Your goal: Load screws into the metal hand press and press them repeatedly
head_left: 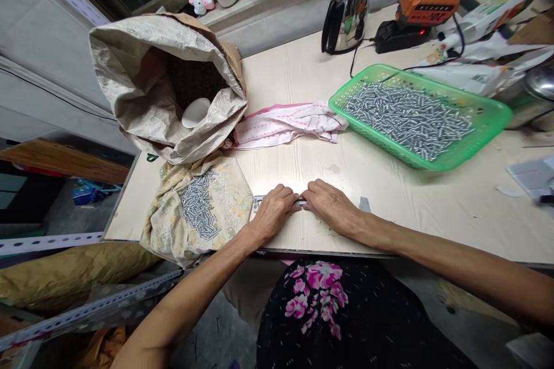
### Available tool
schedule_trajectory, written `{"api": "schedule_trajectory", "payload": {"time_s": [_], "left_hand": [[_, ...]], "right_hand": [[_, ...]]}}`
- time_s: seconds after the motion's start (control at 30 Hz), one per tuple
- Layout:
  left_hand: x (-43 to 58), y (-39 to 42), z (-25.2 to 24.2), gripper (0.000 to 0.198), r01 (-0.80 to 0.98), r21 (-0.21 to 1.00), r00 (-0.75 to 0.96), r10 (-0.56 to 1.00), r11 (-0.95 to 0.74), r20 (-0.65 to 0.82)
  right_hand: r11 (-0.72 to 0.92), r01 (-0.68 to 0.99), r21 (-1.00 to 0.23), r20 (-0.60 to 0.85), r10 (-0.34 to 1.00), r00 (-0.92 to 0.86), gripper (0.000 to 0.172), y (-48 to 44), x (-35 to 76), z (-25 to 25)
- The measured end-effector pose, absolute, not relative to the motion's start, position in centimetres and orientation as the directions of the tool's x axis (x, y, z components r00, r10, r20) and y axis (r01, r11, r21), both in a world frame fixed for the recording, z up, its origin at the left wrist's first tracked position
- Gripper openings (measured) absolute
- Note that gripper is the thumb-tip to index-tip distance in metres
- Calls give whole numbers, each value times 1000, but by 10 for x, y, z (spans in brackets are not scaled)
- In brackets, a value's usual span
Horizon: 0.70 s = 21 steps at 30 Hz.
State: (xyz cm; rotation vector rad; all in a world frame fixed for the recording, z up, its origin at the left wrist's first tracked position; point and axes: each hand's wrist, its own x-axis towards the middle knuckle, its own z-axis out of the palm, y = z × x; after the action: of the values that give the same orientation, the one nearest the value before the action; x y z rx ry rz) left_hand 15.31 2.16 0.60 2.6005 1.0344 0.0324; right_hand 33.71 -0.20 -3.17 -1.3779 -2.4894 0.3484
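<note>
My left hand (pixel 273 212) and my right hand (pixel 332 205) rest side by side on the pale wooden table (pixel 389 196) near its front edge. Both have their fingers curled down over a thin metal strip (pixel 258 202), whose left end sticks out beyond my left hand. The fingertips almost meet in the middle. To the left lies a patterned cloth (pixel 225 190) with a heap of small silver screws (pixel 198 207) on it. A green plastic basket (pixel 485 127) holding several more silver screws (pixel 407 118) stands to the upper right.
A large crumpled paper sack (pixel 142 81) with a white scoop (pixel 195 112) inside stands at the back left. A pink-and-white cloth (pixel 289 122) lies mid-table. A steel kettle (pixel 347 8), an orange charger (pixel 426 6) and papers crowd the far right.
</note>
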Motion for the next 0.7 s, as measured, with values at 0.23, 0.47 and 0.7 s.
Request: {"api": "schedule_trajectory", "payload": {"time_s": [0.23, 0.47, 0.7], "left_hand": [[151, 16, -7, 27, 702, 226, 697, 716, -676, -23], [159, -44, -23, 53, 694, 203, 674, 722, -691, 154], [169, -64, -39, 63, 704, 377, 649, 761, -602, 3]], "right_hand": [[551, 747, -371, 144, 829, -540, 6, 7, 346, -23], [665, 620, -416, 235, 737, -633, 35, 45, 356, 11], [299, 138, -944, 125, 714, -689, 9, 11, 269, 3]]}}
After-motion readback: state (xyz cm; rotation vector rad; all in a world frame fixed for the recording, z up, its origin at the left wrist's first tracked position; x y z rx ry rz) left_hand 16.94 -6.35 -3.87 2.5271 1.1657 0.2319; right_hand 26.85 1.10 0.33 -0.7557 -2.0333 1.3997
